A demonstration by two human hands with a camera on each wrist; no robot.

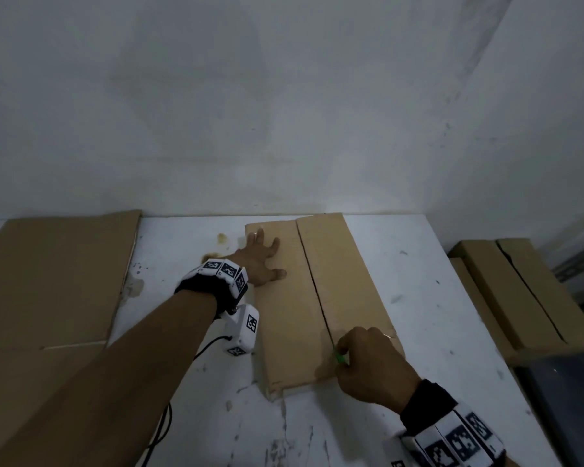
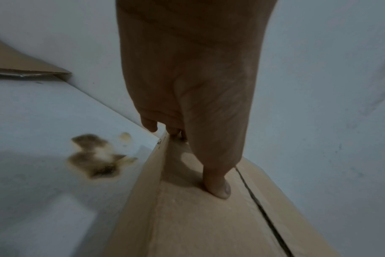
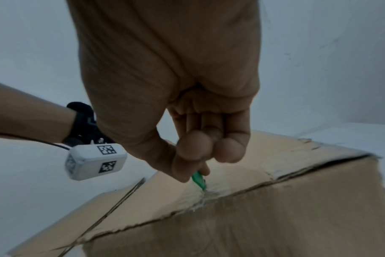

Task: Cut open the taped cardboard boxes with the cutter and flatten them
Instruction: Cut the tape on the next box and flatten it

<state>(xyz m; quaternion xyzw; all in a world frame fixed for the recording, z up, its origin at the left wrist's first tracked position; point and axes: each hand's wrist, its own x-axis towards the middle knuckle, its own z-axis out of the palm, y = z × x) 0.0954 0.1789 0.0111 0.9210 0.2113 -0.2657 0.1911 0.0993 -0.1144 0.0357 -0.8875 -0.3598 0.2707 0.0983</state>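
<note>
Cardboard box [image 1: 321,298] lies mid-table [image 1: 189,251], its centre seam split. Right hand [image 1: 368,362] pinches a green cutter [image 3: 199,180] at the seam's near end; left hand [image 1: 260,257] presses flat-fingered on the far-left flap. Flattened cardboard [image 1: 55,274] lies left.

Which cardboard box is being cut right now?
The middle box on the white table: left hand presses it, right hand holds the green cutter at its seam.
</note>
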